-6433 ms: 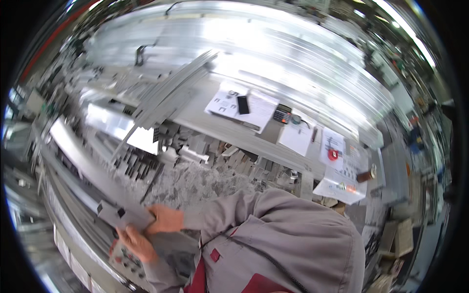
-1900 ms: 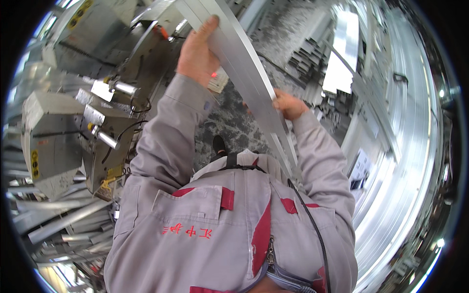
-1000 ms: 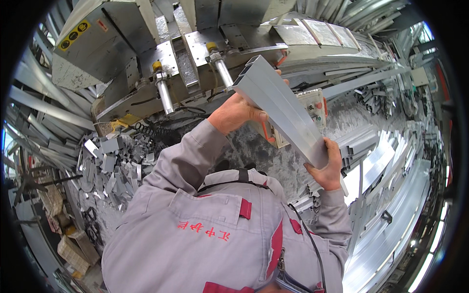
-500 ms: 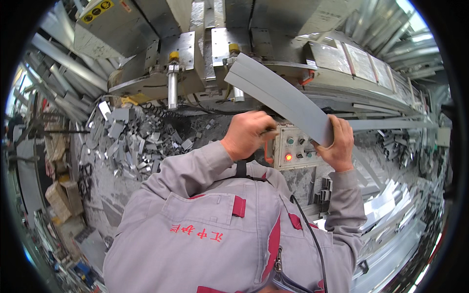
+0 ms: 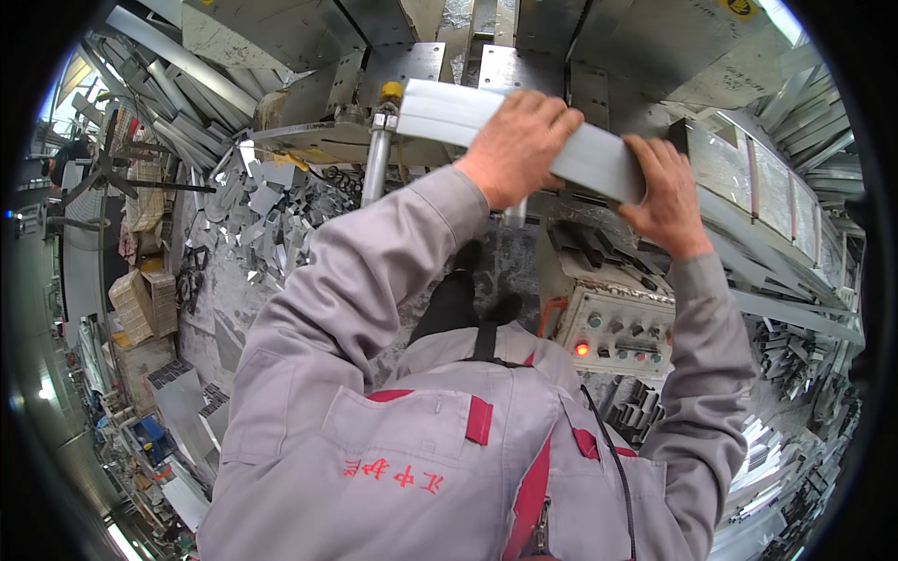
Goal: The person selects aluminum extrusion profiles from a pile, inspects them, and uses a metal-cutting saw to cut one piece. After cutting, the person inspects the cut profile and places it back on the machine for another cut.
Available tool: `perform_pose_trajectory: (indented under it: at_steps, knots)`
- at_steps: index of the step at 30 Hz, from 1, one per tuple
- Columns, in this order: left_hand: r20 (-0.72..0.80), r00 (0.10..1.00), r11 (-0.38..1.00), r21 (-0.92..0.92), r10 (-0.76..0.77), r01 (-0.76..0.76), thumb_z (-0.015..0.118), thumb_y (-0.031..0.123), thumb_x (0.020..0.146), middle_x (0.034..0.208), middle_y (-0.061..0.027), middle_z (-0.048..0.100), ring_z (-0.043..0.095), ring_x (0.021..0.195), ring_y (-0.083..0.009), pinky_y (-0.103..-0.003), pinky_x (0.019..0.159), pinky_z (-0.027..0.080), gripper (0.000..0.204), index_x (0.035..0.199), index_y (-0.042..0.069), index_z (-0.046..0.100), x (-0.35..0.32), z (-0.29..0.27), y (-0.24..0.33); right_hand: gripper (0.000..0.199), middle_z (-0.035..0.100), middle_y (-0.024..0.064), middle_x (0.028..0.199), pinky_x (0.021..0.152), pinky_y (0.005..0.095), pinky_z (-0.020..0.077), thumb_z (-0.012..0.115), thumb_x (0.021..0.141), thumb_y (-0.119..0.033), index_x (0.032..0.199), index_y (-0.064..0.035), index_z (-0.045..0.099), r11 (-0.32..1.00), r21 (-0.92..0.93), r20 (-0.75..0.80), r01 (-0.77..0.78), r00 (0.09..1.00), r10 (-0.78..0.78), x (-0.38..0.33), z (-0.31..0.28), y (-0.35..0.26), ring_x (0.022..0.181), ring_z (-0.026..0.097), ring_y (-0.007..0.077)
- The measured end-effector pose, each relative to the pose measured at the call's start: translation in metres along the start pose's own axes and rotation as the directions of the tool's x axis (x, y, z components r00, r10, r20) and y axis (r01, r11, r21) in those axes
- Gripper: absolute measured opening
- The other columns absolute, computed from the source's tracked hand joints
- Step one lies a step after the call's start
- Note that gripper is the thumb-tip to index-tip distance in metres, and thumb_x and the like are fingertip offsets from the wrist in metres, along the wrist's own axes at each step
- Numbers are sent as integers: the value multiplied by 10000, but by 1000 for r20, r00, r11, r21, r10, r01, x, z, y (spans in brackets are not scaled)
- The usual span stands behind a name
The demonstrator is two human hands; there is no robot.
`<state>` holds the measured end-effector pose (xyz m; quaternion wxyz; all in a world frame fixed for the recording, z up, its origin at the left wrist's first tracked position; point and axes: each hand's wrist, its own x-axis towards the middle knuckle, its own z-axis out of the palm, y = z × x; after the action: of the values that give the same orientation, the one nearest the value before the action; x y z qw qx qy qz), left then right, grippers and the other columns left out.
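A silver-grey metal profile (image 5: 599, 161) with a lengthwise groove lies slantwise in front of the machine. My left hand (image 5: 526, 145) grips it near the middle, fingers over its far edge and thumb hidden. My right hand (image 5: 662, 194) is wrapped round its right end. The profile's left end reaches a yellow-capped metal cylinder (image 5: 379, 154) on the machine's front. Behind it stand the machine's metal plates (image 5: 524, 70).
Below my right forearm sits a control box (image 5: 613, 323) with knobs and a lit red button. Metal offcuts (image 5: 262, 210) litter the floor at left. Long profiles (image 5: 795, 313) lie at right. Cardboard boxes (image 5: 140, 304) stand at far left.
My left hand has moved from empty air onto the profile. The profile has swung flatter and sits nearer the machine, with my right hand still on its end. The view has shifted.
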<state>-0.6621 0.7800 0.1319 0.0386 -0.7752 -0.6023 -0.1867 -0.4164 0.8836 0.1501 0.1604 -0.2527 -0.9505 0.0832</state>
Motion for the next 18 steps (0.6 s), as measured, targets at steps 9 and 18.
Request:
perform_pose_trajectory:
  at_steps: [9,18]
  knots:
    - [-13,1000,996,84,-29,30,914,329,726,1417,-121,582,506,1344,-347,-465,1172,373,855,1444,95,514,40,32,-189,765,600,99,1376,1101,455,440,821,750,-188,1461,-132,543,999,-31,-70,28,997,-30,154,98,39,1308,543,318]
    - [21,991,991,-16,-129,129,936,305,710,1402,-139,577,493,1343,-351,-455,1152,371,831,1400,84,528,33,85,-259,678,621,100,1237,985,456,508,845,755,-149,1381,-116,589,988,-105,34,111,994,-108,219,161,43,1180,578,325]
